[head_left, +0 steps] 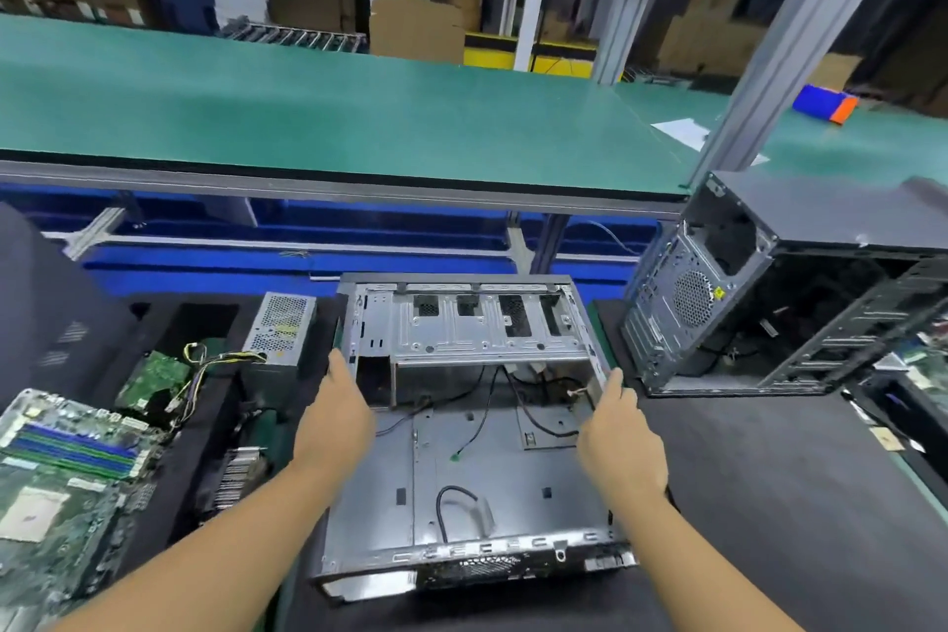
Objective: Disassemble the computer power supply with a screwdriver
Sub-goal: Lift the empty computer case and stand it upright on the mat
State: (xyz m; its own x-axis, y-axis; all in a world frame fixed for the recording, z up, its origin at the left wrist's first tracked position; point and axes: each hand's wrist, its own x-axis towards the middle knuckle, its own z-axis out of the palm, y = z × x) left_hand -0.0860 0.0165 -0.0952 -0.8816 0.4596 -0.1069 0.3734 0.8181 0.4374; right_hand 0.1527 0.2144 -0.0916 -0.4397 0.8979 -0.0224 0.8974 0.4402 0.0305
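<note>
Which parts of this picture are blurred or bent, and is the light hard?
Head view: the open computer case between the left hand and right hand is fairly sharp; the cardboard boxes behind are smeared and blocky; the green bench edge curves from the wide lens; light is even, without glare.

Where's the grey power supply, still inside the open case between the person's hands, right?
No. The head view shows the grey power supply standing outside the open case, to its left. The left hand and right hand are indeed at the case's two sides.
</note>
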